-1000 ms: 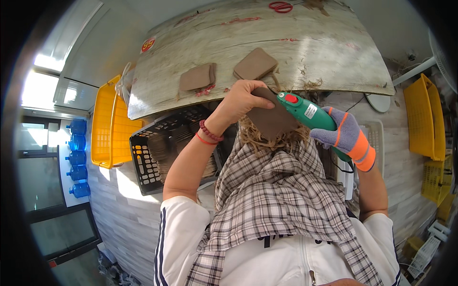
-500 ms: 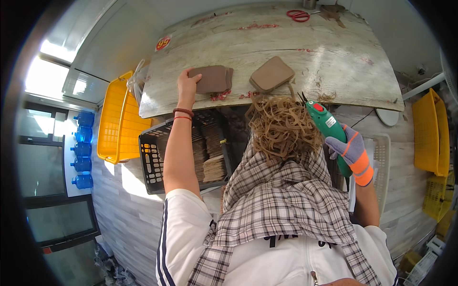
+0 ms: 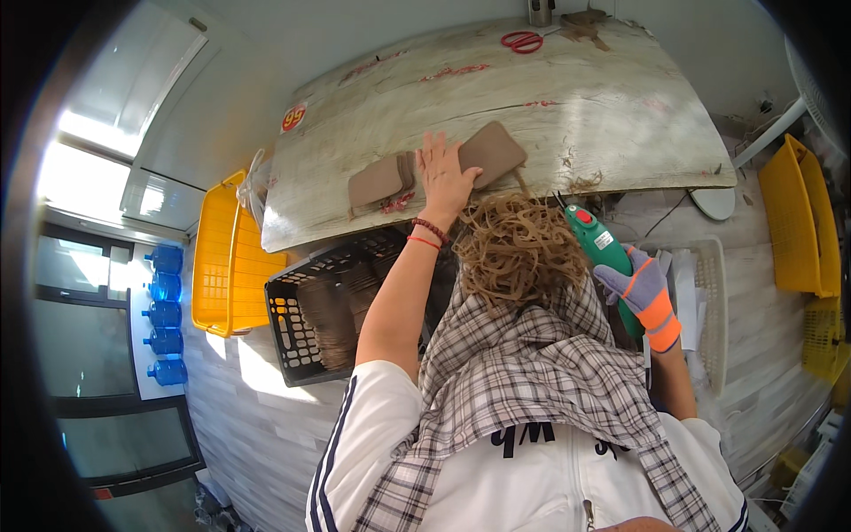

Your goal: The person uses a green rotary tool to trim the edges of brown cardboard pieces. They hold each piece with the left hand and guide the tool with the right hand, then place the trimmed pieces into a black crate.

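Bare and with its fingers spread, my left hand is over the table's near part, between two stacks of brown rounded pieces. Its thumb meets the edge of the right stack; the left stack lies beside the fingers, slightly fanned. In a grey and orange glove, my right hand is wrapped round a green handheld electric tool with a red button and a thin pronged tip pointing up and away. Next to that tip, a heap of tangled brown strips rests on my checked apron.
Below the table at left, a black crate holds many brown pieces. Yellow baskets stand at far left and far right. A white basket is beside my right arm. Red scissors lie at the table's back.
My left hand has left the left stack and moved right to the other stack, its fingers now spread. The left stack sits slightly skewed. My right hand still grips the tool.
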`<action>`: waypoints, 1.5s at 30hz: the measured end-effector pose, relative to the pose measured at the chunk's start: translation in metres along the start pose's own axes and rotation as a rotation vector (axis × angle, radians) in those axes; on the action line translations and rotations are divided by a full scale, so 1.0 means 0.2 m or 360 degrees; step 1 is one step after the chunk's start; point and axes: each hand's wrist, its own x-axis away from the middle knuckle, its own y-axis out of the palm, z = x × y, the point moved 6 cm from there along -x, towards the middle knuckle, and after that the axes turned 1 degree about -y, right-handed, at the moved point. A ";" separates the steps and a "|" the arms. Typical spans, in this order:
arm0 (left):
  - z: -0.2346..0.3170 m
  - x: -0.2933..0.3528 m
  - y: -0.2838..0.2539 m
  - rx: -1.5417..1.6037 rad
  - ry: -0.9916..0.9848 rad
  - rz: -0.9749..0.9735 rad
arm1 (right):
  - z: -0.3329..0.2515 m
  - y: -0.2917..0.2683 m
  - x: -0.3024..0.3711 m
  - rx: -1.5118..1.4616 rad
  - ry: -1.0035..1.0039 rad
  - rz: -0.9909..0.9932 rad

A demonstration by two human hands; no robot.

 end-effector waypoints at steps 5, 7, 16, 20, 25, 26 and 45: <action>0.09 -0.06 -0.10 0.0138 -0.0265 -0.0257 | -0.02 -0.01 0.00 -0.0026 -0.0060 0.0030; 0.06 -0.05 -0.08 0.0855 -0.0624 -0.0334 | -0.03 -0.01 0.00 -0.0071 -0.0087 0.0036; 0.52 -0.01 -0.13 0.3544 -0.0767 0.0340 | -0.21 -0.01 -0.03 -0.0300 -0.0264 0.0188; 0.63 -0.01 -0.10 0.3715 -0.0850 0.0487 | -0.27 0.01 -0.02 -0.0274 -0.0348 0.0258; 0.69 0.00 -0.06 0.3812 -0.0863 0.0478 | -0.29 0.02 0.00 -0.0410 -0.0269 0.0272; 0.70 0.00 -0.05 0.3813 -0.0879 0.0476 | -0.29 0.01 0.01 -0.0422 -0.0262 0.0280; 0.78 0.21 0.02 0.3379 -0.0886 0.0048 | -0.38 -0.13 0.02 -0.0400 -0.0279 0.0355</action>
